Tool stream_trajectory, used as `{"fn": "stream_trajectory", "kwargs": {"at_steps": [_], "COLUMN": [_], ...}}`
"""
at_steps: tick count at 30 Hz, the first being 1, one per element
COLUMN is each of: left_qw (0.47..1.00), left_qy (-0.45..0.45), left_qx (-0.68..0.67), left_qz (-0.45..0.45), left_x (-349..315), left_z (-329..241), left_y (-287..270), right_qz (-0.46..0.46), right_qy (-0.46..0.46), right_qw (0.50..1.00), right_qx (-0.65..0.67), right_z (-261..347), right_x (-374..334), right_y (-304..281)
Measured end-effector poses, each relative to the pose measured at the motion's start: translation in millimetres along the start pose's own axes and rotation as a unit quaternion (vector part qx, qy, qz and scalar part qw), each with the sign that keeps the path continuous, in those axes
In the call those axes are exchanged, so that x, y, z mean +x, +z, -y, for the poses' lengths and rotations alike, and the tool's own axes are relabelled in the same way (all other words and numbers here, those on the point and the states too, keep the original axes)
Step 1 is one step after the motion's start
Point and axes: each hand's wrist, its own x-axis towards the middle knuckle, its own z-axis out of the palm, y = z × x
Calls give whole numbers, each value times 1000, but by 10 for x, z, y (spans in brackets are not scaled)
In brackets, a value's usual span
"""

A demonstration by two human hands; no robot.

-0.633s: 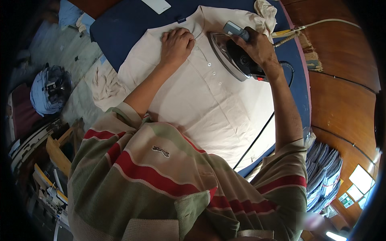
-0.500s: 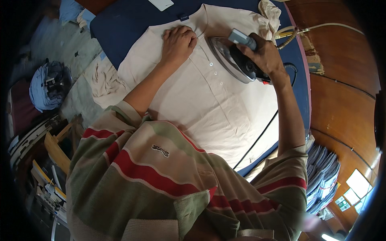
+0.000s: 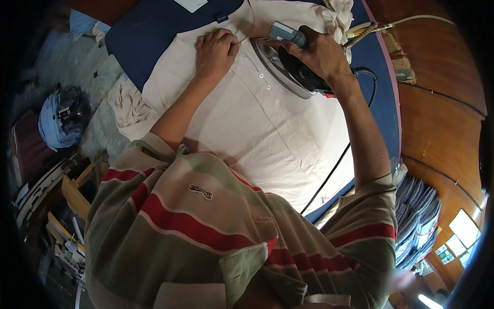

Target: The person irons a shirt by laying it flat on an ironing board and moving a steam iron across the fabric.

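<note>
A pale cream shirt lies spread over a dark blue ironing board, its buttoned front opening facing up. My right hand is wrapped round the handle of a steam iron. The iron's soleplate rests on the shirt just right of the buttons, tip toward the neckline. Below the neckline, left of the opening, my left hand presses on the cloth with its fingers curled and drawn together. Its fingertips are partly hidden. One sleeve hangs crumpled at the left; the other is bunched at the far right.
A black cord crosses the shirt's lower right. A pale hose runs along the wooden wall at right. Folded dark garments are stacked at lower right. A blue cloth bundle sits at left, above wooden frames.
The iron and my right hand show slightly farther left and up, and so do my left hand and the shirt, as the whole view has shifted. Both hands keep their hold.
</note>
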Motion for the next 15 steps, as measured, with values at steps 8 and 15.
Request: {"fn": "stream_trajectory", "kwargs": {"at_steps": [8, 15], "left_qw": [1000, 960], "left_qy": [-8, -1], "left_qx": [-23, -180], "left_qz": [-10, -212], "left_x": [10, -12], "left_z": [-12, 108], "left_y": [-29, -364], "right_qz": [-40, 27], "right_qy": [-30, -82], "right_qw": [999, 996], "right_qx": [22, -18], "right_z": [-62, 207], "right_x": [81, 308], "right_y": [-43, -42]}}
